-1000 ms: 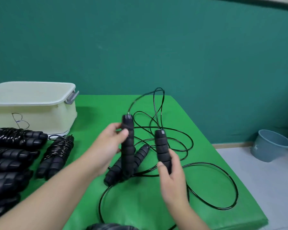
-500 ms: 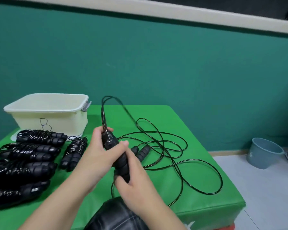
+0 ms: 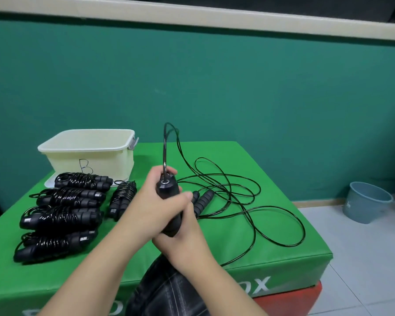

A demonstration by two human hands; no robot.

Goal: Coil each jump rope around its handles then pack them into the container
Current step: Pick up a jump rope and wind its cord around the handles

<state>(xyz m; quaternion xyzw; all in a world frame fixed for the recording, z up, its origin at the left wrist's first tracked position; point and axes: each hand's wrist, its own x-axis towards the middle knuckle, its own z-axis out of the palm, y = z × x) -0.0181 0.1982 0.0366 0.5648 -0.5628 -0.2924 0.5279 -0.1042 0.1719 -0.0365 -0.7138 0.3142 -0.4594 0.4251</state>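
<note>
Above green pad (image 3: 249,252), both hands (image 3: 169,208) clasp handles (image 3: 167,190) (upright).

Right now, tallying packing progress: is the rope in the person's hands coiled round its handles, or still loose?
Loose. The rope sprawls in open loops over the green pad, with no turns round the handles both hands grip.

"B" on cream container (image 3: 89,156)
</note>
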